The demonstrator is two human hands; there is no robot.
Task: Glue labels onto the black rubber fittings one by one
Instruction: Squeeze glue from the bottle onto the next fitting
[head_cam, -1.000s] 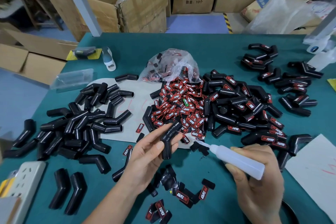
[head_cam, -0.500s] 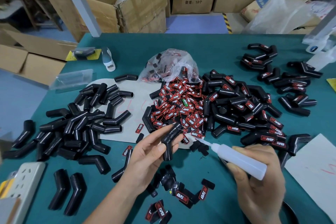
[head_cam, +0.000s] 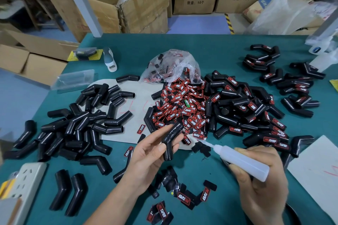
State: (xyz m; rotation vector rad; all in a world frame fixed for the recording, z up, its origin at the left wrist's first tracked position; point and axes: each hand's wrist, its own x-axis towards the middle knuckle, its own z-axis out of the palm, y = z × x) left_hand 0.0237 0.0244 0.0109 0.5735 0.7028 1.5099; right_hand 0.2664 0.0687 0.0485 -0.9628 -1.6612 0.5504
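Green surface, unlabelled fittings heaped left! Left hand pinches one bent black fitting between thumb and fingertips, above the palm. Right hand wraps the glue bottle, nozzle just beside that fitting.

left hand: raised, fingers pinching a fitting | right hand: fingers wrapped round a glue bottle

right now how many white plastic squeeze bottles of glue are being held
1: the white plastic squeeze bottle of glue is gripped in the right hand, nozzle pointing toward the bent black rubber fitting in the left hand.
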